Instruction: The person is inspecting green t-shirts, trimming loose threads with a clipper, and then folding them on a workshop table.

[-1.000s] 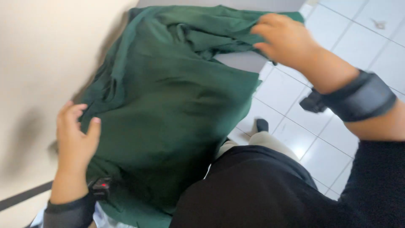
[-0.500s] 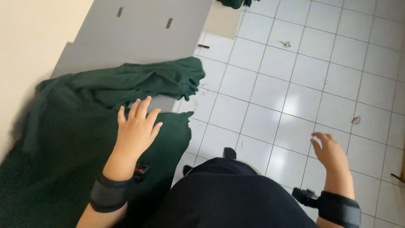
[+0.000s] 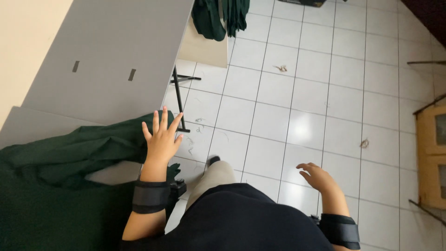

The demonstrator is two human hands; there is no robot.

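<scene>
A dark green cloth lies crumpled on the grey table at the lower left. My left hand is flat with fingers spread, resting at the cloth's right edge near the table's rim. My right hand hangs loose over the white tiled floor, fingers slightly curled and holding nothing. Both wrists wear black bands. My dark clothing and one leg fill the bottom centre.
More green cloth hangs over the far table's end at the top. A black table leg stands by the table's edge. A wooden cabinet is at the right. Thread scraps dot the floor.
My right hand let go of the green cloth and dropped to my side. The cloth now lies on the table under my left hand. The view swung right toward the floor.
</scene>
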